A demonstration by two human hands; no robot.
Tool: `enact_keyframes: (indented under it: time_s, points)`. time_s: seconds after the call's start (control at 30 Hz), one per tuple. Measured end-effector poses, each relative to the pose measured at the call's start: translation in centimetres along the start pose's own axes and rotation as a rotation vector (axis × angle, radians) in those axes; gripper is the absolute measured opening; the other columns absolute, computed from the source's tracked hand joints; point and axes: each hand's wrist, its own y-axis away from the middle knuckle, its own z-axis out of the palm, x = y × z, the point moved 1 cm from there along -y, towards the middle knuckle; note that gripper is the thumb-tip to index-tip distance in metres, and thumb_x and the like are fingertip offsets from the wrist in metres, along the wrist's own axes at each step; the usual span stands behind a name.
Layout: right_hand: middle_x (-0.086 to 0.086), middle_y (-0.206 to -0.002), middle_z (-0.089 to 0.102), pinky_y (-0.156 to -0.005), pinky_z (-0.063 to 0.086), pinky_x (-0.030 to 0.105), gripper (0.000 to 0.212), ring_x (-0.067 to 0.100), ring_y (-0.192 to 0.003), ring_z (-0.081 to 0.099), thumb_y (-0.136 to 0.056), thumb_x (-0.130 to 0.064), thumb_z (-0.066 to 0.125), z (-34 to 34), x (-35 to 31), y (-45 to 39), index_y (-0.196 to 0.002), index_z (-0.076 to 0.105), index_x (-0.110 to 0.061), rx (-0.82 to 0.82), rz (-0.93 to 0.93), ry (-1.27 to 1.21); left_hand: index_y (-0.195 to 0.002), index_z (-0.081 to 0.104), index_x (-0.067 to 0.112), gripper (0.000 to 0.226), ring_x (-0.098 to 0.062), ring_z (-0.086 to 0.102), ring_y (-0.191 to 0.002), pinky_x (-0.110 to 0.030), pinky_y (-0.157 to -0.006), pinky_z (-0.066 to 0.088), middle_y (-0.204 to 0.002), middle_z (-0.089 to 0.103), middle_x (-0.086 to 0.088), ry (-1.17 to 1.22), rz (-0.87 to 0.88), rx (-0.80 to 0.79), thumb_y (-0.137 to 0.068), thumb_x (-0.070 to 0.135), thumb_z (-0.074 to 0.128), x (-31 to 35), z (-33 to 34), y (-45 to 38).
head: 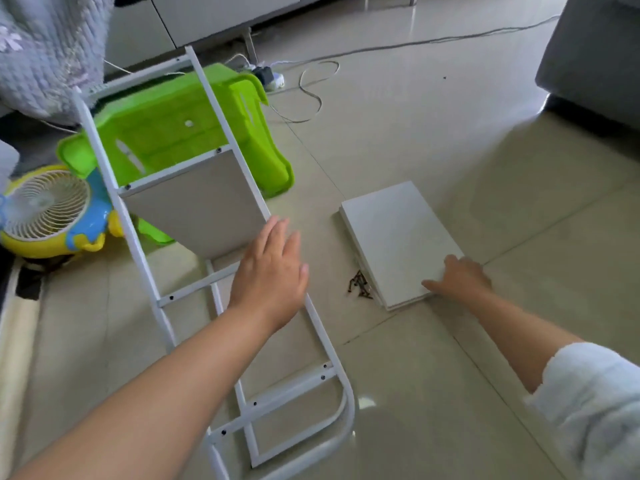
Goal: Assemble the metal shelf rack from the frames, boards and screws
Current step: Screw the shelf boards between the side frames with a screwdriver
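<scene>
A white metal frame lies slanted across the floor, its far end propped on a green stool. One grey board is fixed to its upper crossbar. My left hand hovers flat with straight fingers over the frame's right rail, just below that board. A stack of white boards lies on the tiles to the right. My right hand rests on the stack's near right corner, fingers curled at its edge. A small pile of dark screws sits beside the stack's near left edge.
The green plastic stool lies tipped under the frame. A yellow and blue toy fan stands at the left. Cables and a power strip trail across the far tiles. A grey sofa fills the upper right.
</scene>
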Motion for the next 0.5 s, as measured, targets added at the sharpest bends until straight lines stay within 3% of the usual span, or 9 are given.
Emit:
enact_keyframes:
  time_s: [0.07, 0.1, 0.17, 0.23, 0.37, 0.5]
  points:
    - [0.017, -0.134, 0.041, -0.097, 0.039, 0.042, 0.072, 0.034, -0.124, 0.039, -0.078, -0.053, 0.063, 0.5, 1.9, -0.8, -0.129, 0.039, -0.008, 0.022, 0.13, -0.058, -0.116, 0.06, -0.002, 0.045, -0.033, 0.048, -0.126, -0.042, -0.101, 0.041, -0.129, 0.053, -0.022, -0.131, 0.093, 0.001, -0.079, 0.023, 0.051, 1.4, 0.2, -1.4]
    - [0.017, -0.135, 0.039, -0.097, 0.038, 0.042, 0.075, 0.034, -0.125, 0.037, -0.077, -0.054, 0.064, 0.6, 2.3, -1.2, -0.13, 0.038, -0.007, 0.028, 0.167, -0.112, -0.124, 0.054, -0.001, 0.046, -0.031, 0.04, -0.132, -0.041, -0.107, 0.034, -0.137, 0.046, -0.021, -0.194, 0.099, -0.066, -0.085, 0.024, 0.047, 2.0, 0.2, -1.9]
    - [0.017, -0.136, 0.037, -0.098, 0.036, 0.043, 0.079, 0.034, -0.127, 0.035, -0.076, -0.052, 0.066, 0.9, 2.2, -2.1, -0.132, 0.035, -0.007, 0.038, 0.196, -0.212, -0.143, 0.027, 0.007, 0.05, -0.023, 0.007, -0.145, -0.035, -0.117, 0.007, -0.155, 0.013, -0.01, -0.215, 0.089, -0.155, -0.097, 0.028, 0.032, 2.5, 1.1, -2.8]
    - [0.017, -0.137, 0.036, -0.098, 0.036, 0.043, 0.081, 0.033, -0.127, 0.034, -0.074, -0.05, 0.069, 1.0, 1.8, -2.9, -0.133, 0.033, -0.006, 0.034, 0.194, -0.229, -0.145, 0.019, 0.011, 0.052, -0.019, -0.003, -0.145, -0.033, -0.116, -0.002, -0.156, 0.004, -0.004, -0.224, 0.04, -0.196, -0.098, 0.031, 0.029, 2.8, 1.6, -3.7]
    - [0.015, -0.138, 0.036, -0.101, 0.031, 0.042, 0.089, 0.03, -0.129, 0.035, -0.07, -0.055, 0.07, 0.9, 2.5, -4.3, -0.134, 0.034, -0.006, -0.018, 0.251, -0.205, -0.144, 0.021, 0.011, 0.052, -0.019, 0.0, -0.144, -0.033, -0.116, 0.001, -0.155, 0.009, -0.004, -0.237, 0.009, -0.246, -0.097, 0.03, 0.033, 3.5, 2.8, -4.5]
    - [0.016, -0.133, 0.044, -0.099, 0.031, 0.039, 0.08, 0.032, -0.124, 0.041, -0.07, -0.057, 0.069, 0.2, 3.5, -5.4, -0.127, 0.045, -0.007, -0.066, 0.242, -0.213, -0.141, 0.027, 0.011, 0.049, -0.019, 0.009, -0.142, -0.031, -0.114, 0.01, -0.151, 0.019, -0.005, -0.177, -0.005, -0.286, -0.096, 0.027, 0.036, 4.3, 3.7, -5.0]
